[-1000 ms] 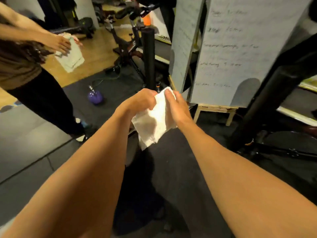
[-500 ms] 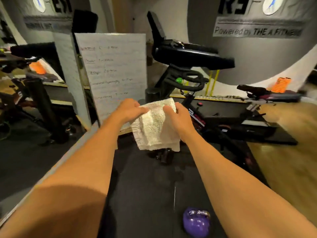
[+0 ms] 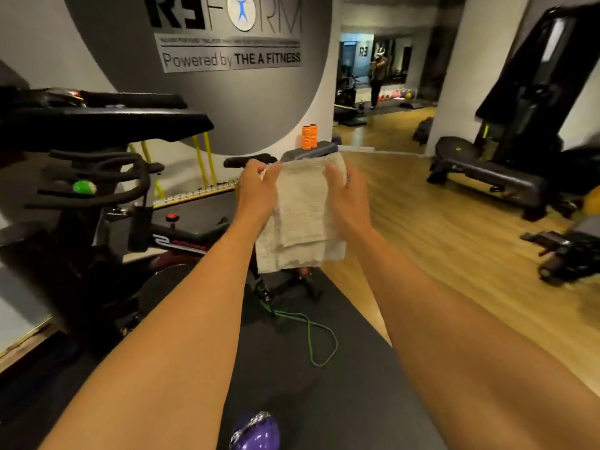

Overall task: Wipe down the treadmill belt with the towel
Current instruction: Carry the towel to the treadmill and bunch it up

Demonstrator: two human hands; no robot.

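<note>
- The left hand (image 3: pixel 259 190), just above the middle of the frame, pinches the upper left corner of the towel (image 3: pixel 302 222), thumb and fingers curled onto the cloth.
- The right hand (image 3: pixel 347 203) grips the towel's upper right edge, fingers wrapped over the top.
- The towel is pale and folded in layers. It hangs between the two hands at the centre of the frame, held up in the air above a dark mat (image 3: pixel 308 384).
- Both forearms reach in from the bottom corners of the frame.
- A black bike (image 3: pixel 97 157) fills the left side, with a small green knob (image 3: pixel 83 187) by its handlebars.
- An orange roller (image 3: pixel 309 137) stands upright just above the towel's top edge, against the wall.
- A thin green cord (image 3: pixel 311 332) lies looped on the mat below the towel.
- A purple kettlebell (image 3: pixel 256 431) sits at the bottom edge, between the forearms.
- Wood floor (image 3: pixel 454 238) spreads to the right, and a black bench (image 3: pixel 487 177) stands on it at the upper right.
- A grey wall sign (image 3: pixel 227 56) is at the top centre.
</note>
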